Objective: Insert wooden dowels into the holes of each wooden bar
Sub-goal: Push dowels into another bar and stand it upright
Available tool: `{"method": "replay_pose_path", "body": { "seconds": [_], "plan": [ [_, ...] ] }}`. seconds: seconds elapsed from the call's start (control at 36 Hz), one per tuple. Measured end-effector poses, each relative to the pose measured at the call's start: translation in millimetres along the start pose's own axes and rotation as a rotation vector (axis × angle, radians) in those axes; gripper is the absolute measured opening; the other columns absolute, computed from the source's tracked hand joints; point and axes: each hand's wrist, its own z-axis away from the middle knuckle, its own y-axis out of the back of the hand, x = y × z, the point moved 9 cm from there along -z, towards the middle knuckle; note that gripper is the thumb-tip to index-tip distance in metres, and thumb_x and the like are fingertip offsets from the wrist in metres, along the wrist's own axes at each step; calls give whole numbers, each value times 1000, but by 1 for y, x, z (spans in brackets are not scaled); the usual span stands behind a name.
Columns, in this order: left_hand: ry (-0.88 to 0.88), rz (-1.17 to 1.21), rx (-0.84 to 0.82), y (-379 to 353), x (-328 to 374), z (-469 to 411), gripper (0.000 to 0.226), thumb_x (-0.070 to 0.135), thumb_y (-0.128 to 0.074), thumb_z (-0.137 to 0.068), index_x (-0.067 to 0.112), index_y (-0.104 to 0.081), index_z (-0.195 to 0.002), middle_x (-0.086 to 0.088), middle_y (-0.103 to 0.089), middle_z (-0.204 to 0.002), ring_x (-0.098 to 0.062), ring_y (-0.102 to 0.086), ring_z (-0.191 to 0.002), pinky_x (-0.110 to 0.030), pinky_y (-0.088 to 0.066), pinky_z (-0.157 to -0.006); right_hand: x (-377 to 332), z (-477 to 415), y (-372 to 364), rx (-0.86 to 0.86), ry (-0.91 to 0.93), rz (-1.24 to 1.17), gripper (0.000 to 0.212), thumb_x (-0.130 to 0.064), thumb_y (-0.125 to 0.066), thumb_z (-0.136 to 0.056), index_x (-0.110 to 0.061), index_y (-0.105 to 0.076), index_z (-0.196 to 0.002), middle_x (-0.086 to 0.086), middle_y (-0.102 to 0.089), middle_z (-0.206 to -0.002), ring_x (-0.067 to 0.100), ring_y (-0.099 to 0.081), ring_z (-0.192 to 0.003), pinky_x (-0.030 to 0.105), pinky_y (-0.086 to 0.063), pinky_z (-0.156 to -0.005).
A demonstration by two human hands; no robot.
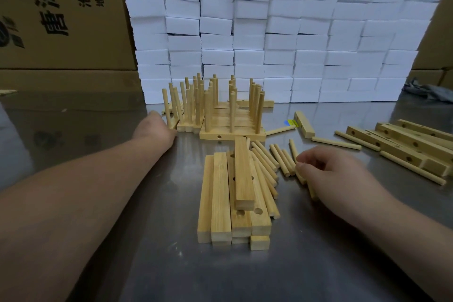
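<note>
- Right hand (326,171), at 3 o'clock of the stack of bars (220,198): fingers were curled down and the thumb and forefinger pinched one of the loose dowels (277,162), which lay fanned on the metal table (245,272) against the stack's right side.
- Left hand (157,127), at 10 o'clock: it rested against the left end of the finished bars (232,133), whose dowels stood upright. We saw only its back and wrist, so we could not tell whether its fingers were spread or closed.
- Stack of bars, at centre: holes showed empty, and a top bar (242,174) lay lengthwise across them.
- Risks, as we judged them: the top bar could slide off if the stack were nudged; the round dowels could roll away once one was lifted from the fan; pressure from the left hand could tip the crowded upright dowels, several of which leaned.
- More bars (402,144), at 2 o'clock, ran out of the picture on the right.
- Hard to make out: the rear rows of finished bars, screened by dowels before the white foam blocks (269,39); how many bars lay beneath the stack.
</note>
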Motion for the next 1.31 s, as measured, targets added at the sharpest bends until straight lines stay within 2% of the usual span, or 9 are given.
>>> {"method": "replay_pose_path", "body": {
  "seconds": [0.42, 0.58, 0.72, 0.86, 0.97, 1.06, 1.11, 1.17, 1.31],
  "plan": [
    [-116, -3, -43, -5, 9, 3, 52, 35, -63, -84, 16, -42, -127, -4, -57, -108, -19, -45, -84, -31, -35, -65, 8, -4, -8, -45, -33, 215, 26, -38, -49, -89, -34, -55, -114, -9, -45, -106, 12, -50, -96, 32, -46, -84],
    [-77, -47, -78, -4, 11, 13, 55, 39, -54, -81, 15, -35, -127, -4, -64, -93, -23, -56, -87, -36, -46, -76, 12, -9, -11, -48, -23, 268, 26, -31, -48, -90, -33, -55, -115, -7, -45, -108, 15, -51, -96, 31, -45, -83],
    [-50, 27, 137, 29, 13, 31, 42, 34, -53, -85, 12, -44, -120, -12, -57, -113, -33, -51, -105, -39, -37, -82, 10, -9, -12, -42, -2, 289, 26, -33, -48, -90, -34, -55, -115, -5, -47, -116, 16, -51, -96, 30, -44, -82],
    [-67, 159, 140, 42, 15, 59, 15, 23, -43, -89, 16, -55, -95, -5, -59, -97, -30, -53, -95, -36, -43, -79, 9, -8, -13, -50, 2, 294, 29, -36, -47, -90, -33, -55, -118, -3, -45, -117, 14, -50, -90, 27, -40, -77],
    [-37, 335, 26, 32, 27, 93, 20, 20, -40, -89, 15, -51, -72, -2, -52, -71, -22, -47, -66, -28, -30, -52, 6, -7, -12, -56, -8, 286, 30, -35, -44, -92, -30, -58, -117, -1, -44, -121, 16, -49, -94, 25, -35, -77],
    [12, 477, -87, 21, 38, 121, 29, 18, -42, -86, 17, -46, -57, -2, -45, -57, -21, -42, -56, -27, -31, -54, 6, -7, -10, -59, -25, 267, 30, -28, -40, -93, -27, -59, -116, 1, -44, -122, 19, -48, -100, 25, -33, -78],
    [7, 520, -146, 19, 47, 137, 27, 22, -43, -86, 20, -52, -61, 0, -50, -61, -19, -47, -59, -28, -36, -59, 6, -7, -8, -62, -37, 263, 31, -25, -39, -93, -26, -59, -117, 2, -44, -123, 20, -48, -103, 26, -34, -79],
    [-15, 557, -185, 21, 55, 150, 19, 28, -45, -89, 23, -62, -83, 6, -57, -76, -14, -52, -71, -29, -39, -65, 7, -6, -8, -67, -53, 265, 32, -22, -39, -92, -27, -57, -118, 3, -43, -124, 21, -49, -103, 28, -37, -81],
    [-138, 489, -303, 24, 76, 172, 37, 43, -51, -85, 30, -56, -119, 5, -51, -125, -18, -48, -112, -36, -42, -89, 8, -5, -7, -74, -65, 272, 33, -23, -40, -91, -28, -56, -119, 4, -43, -122, 22, -53, -95, 30, -42, -79]
  ]
}}
